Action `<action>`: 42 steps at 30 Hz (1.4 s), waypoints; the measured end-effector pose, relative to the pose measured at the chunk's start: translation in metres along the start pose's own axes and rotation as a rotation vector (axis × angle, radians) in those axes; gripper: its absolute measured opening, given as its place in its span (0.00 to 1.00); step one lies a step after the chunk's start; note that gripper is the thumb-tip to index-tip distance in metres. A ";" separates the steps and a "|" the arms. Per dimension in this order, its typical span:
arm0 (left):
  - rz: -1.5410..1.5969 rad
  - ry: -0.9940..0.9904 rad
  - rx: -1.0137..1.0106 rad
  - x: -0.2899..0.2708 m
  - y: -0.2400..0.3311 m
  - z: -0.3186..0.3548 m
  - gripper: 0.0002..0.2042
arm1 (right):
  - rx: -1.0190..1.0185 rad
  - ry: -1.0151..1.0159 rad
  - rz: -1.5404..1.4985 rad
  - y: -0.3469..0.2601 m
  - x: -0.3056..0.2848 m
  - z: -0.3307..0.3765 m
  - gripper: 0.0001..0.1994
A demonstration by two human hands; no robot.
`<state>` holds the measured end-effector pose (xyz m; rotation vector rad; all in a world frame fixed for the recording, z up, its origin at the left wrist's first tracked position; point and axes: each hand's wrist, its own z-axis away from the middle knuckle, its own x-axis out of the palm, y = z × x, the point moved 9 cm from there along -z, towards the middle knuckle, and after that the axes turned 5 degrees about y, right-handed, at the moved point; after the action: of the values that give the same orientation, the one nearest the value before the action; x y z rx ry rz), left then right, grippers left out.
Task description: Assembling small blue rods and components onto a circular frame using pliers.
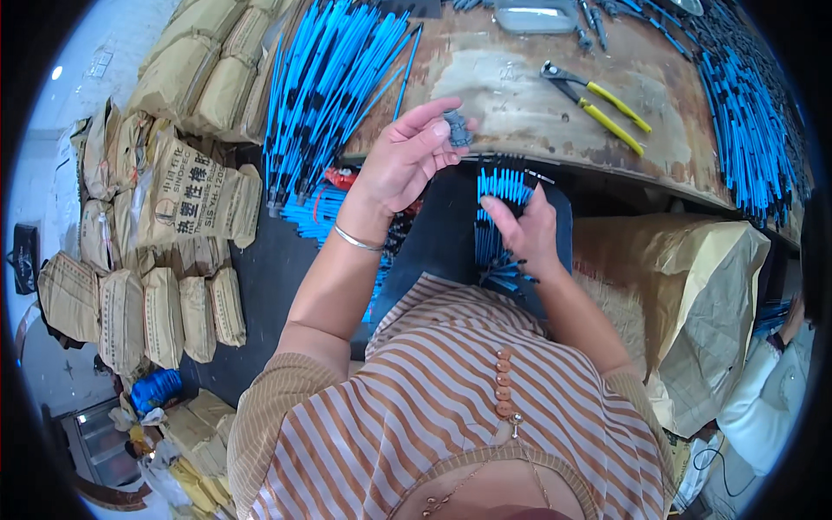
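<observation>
Curling partly closed, the hands [406,163] [531,232] hold a grey fitting [457,129] (left) and blue-and-black rods [501,185] (right).

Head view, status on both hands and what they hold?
Left hand pinching small grey part. Right hand gripping bundle of blue rods. Yellow-handled pliers on table, apart from both hands.

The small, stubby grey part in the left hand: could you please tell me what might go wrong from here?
The stubby grey part, merely pinched in the left hand, could slip and drop. The thin blue-and-black rods in the right hand might scatter if its grip loosens.
</observation>
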<state>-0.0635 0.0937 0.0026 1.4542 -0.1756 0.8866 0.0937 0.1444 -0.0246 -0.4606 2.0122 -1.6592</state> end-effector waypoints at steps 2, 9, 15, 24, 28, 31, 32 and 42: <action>0.001 0.001 0.024 -0.008 -0.002 0.004 0.18 | 0.029 -0.023 -0.012 0.003 0.005 -0.002 0.11; -0.033 -0.008 0.050 -0.008 0.000 0.008 0.17 | -0.056 -0.050 -0.027 0.003 0.014 -0.003 0.16; -0.046 -0.016 0.048 -0.005 -0.001 0.009 0.17 | -0.026 -0.062 -0.017 0.005 0.017 -0.002 0.15; -0.278 0.053 0.217 -0.004 0.005 0.021 0.20 | -0.051 -0.021 0.036 -0.003 0.018 -0.006 0.15; -0.369 0.174 0.299 -0.004 0.008 0.026 0.22 | -0.037 -0.019 0.054 -0.001 0.022 -0.005 0.15; -0.470 0.245 0.355 -0.003 0.014 0.032 0.23 | -0.039 -0.015 0.068 -0.002 0.024 -0.005 0.15; -0.542 0.276 0.382 -0.001 0.017 0.034 0.24 | -0.046 -0.013 0.076 -0.002 0.024 -0.005 0.15; -0.670 0.339 0.417 -0.001 0.024 0.041 0.23 | -0.082 -0.052 0.112 -0.005 0.028 -0.004 0.15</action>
<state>-0.0625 0.0535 0.0277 1.5650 0.7510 0.6107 0.0676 0.1313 -0.0236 -0.4074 2.0356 -1.4879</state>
